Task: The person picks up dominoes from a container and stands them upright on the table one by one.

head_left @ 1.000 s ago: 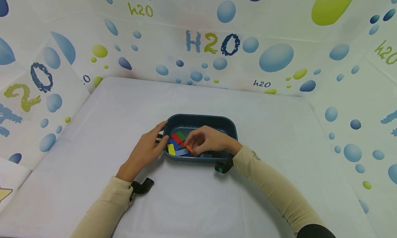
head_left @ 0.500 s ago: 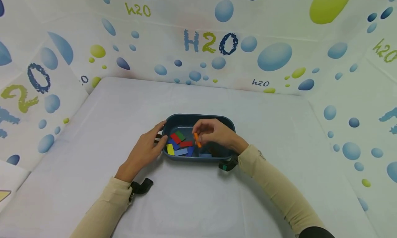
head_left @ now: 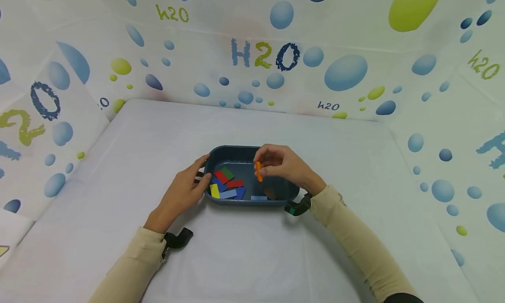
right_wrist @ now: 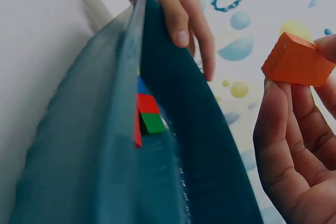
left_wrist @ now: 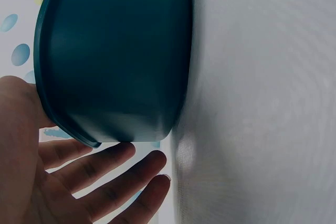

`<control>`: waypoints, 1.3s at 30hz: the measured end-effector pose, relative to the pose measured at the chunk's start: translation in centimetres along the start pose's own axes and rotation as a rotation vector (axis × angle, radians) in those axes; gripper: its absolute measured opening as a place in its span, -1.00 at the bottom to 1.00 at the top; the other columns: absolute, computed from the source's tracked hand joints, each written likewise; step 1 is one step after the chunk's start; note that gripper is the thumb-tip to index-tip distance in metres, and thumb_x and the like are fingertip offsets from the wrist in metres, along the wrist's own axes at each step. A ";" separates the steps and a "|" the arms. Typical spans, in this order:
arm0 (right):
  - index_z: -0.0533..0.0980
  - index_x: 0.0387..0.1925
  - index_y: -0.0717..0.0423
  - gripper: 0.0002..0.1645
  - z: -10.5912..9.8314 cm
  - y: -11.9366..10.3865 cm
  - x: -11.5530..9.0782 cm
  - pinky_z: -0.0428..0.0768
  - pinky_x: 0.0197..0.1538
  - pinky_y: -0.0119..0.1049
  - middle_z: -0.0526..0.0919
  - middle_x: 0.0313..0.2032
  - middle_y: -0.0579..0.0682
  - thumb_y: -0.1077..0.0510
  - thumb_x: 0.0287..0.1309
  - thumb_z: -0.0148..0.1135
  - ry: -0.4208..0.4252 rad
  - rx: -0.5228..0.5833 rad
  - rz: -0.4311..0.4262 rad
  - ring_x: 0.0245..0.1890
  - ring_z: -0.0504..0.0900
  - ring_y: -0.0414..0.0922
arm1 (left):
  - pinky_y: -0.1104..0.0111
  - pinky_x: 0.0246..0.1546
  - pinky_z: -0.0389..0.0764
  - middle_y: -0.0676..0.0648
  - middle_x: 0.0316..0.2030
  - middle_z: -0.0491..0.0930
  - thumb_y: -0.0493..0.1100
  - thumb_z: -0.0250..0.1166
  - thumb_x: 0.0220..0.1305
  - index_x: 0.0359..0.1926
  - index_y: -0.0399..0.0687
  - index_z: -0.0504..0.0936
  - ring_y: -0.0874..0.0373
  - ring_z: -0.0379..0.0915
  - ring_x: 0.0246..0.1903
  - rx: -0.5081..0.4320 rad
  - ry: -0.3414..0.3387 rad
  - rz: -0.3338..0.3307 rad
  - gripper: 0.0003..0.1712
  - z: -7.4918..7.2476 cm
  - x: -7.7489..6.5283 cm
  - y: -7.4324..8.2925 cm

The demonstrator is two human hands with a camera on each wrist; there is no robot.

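My right hand (head_left: 286, 166) pinches an orange block (right_wrist: 299, 61) between thumb and fingers above the right half of a dark blue-green tray (head_left: 236, 154). My left hand (head_left: 179, 197) rests against the tray's left end, its thumb over the rim. In the left wrist view its fingers (left_wrist: 105, 166) are spread and fairly straight beside the end wall. Flat colored blocks lie in the tray's left part: a green block (head_left: 227, 173), two red ones, a yellow block (head_left: 215, 190), and several blue ones. A light blue block (head_left: 258, 198) lies apart by the near wall.
The tray stands on a white cloth (head_left: 236, 250). A white backdrop (head_left: 189, 44) printed with bubbles and lettering rises behind and at both sides. Each wrist wears a black camera mount (head_left: 179, 238). A brownish patch by the near wall inside the tray is unclear.
My right hand has lifted the orange block from among the others and moved it up and to the right. The left hand has stayed at the tray's left end.
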State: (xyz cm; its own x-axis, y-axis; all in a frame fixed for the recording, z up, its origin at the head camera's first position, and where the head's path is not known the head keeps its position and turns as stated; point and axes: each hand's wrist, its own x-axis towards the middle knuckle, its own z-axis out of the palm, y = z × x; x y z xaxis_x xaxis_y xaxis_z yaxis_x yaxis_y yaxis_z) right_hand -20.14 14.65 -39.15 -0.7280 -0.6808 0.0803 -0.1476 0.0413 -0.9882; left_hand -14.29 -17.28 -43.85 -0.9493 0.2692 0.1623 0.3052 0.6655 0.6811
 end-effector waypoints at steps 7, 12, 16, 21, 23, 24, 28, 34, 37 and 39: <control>0.49 0.08 0.39 -0.60 -0.8 -0.6 -1.2 0.70 0.09 -0.11 0.61 -0.04 0.23 0.30 0.27 0.37 0.052 -0.050 -0.022 -0.04 0.70 0.11 | -0.09 0.07 0.69 -0.39 0.37 0.48 -0.09 0.13 0.58 0.62 -0.13 0.17 -0.25 0.68 0.09 0.008 -0.008 -0.011 -0.29 0.0 -0.1 -0.1; 0.50 0.08 0.32 -0.62 -1.3 -0.8 -1.9 0.70 0.08 -0.18 0.60 -0.03 0.23 0.32 0.27 0.35 0.095 -0.074 -0.057 -0.05 0.69 0.06 | -0.09 0.07 0.69 -0.39 0.37 0.48 -0.12 0.14 0.57 0.61 -0.14 0.17 -0.26 0.69 0.08 0.006 -0.006 -0.012 -0.29 0.0 -0.1 0.0; 0.51 0.06 0.25 -0.66 -2.0 -0.8 -2.6 0.72 0.03 -0.16 0.60 -0.08 0.18 0.34 0.28 0.33 0.137 -0.065 -0.086 -0.10 0.68 0.06 | -0.09 0.06 0.70 -0.39 0.38 0.48 -0.11 0.13 0.58 0.61 -0.14 0.17 -0.26 0.70 0.08 0.006 -0.005 -0.010 -0.30 0.0 -0.1 0.1; 0.53 0.03 0.19 -0.70 -3.0 -0.6 -3.5 0.72 -0.05 -0.15 0.63 -0.14 0.09 0.32 0.29 0.34 0.229 -0.083 -0.080 -0.13 0.70 0.04 | -0.10 0.06 0.69 -0.40 0.37 0.48 -0.12 0.13 0.57 0.61 -0.16 0.18 -0.26 0.70 0.07 0.006 0.001 -0.002 -0.30 0.0 -0.1 0.2; 0.52 0.04 0.26 -0.68 -3.4 -0.6 -3.9 0.73 -0.06 -0.18 0.64 -0.15 0.07 0.33 0.28 0.34 0.265 -0.095 -0.076 -0.13 0.71 0.02 | -0.10 0.06 0.69 -0.41 0.36 0.48 -0.13 0.13 0.57 0.61 -0.17 0.18 -0.27 0.69 0.07 0.004 0.004 0.001 -0.30 0.0 -0.1 0.2; 0.51 0.04 0.29 -0.67 -3.6 -0.6 -4.0 0.73 -0.07 -0.19 0.64 -0.15 0.06 0.33 0.28 0.35 0.279 -0.099 -0.075 -0.13 0.71 0.01 | -0.10 0.06 0.69 -0.41 0.36 0.48 -0.12 0.13 0.57 0.61 -0.16 0.18 -0.27 0.69 0.07 0.006 0.004 0.001 -0.30 0.0 -0.1 0.2; 0.52 0.05 0.31 -0.66 -4.2 -0.6 -4.6 0.74 -0.04 -0.26 0.64 -0.10 0.04 0.36 0.26 0.35 0.316 -0.114 -0.072 -0.09 0.73 -0.05 | -0.10 0.06 0.70 -0.41 0.36 0.48 -0.11 0.12 0.58 0.61 -0.16 0.18 -0.27 0.69 0.07 0.008 0.002 -0.001 -0.30 0.0 -0.1 0.1; 0.54 0.04 0.24 -0.67 -5.3 -0.3 -5.4 0.73 -0.05 -0.32 0.63 -0.07 0.08 0.38 0.25 0.34 0.357 -0.156 -0.080 -0.09 0.74 -0.07 | -0.09 0.06 0.69 -0.40 0.37 0.48 -0.08 0.12 0.58 0.61 -0.15 0.17 -0.26 0.69 0.08 0.005 -0.001 -0.001 -0.29 0.0 0.0 0.1; 0.54 0.04 0.25 -0.67 -5.9 0.0 -5.6 0.72 -0.08 -0.35 0.64 -0.07 0.20 0.40 0.25 0.31 0.407 -0.203 -0.083 -0.10 0.73 -0.07 | -0.09 0.06 0.70 -0.39 0.37 0.48 -0.07 0.12 0.58 0.62 -0.14 0.17 -0.26 0.69 0.08 -0.001 -0.002 -0.001 -0.29 0.0 0.0 -0.1; 0.53 0.05 0.27 -0.67 -6.3 0.3 -5.8 0.72 -0.07 -0.37 0.64 -0.07 0.26 0.40 0.26 0.29 0.446 -0.245 -0.083 -0.11 0.72 -0.07 | -0.09 0.06 0.70 -0.40 0.38 0.48 -0.08 0.11 0.59 0.62 -0.15 0.17 -0.26 0.69 0.08 -0.002 -0.002 0.002 -0.29 0.0 0.0 -0.2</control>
State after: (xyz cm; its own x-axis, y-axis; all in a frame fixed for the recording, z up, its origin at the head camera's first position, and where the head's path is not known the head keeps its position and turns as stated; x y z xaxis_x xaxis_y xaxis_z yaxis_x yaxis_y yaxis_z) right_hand -20.20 23.18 -39.12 -0.9141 -0.3129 0.2581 -0.3307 0.2066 -0.9209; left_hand -14.35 -17.38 -43.98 -0.9486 0.2720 0.1619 0.3068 0.6638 0.6821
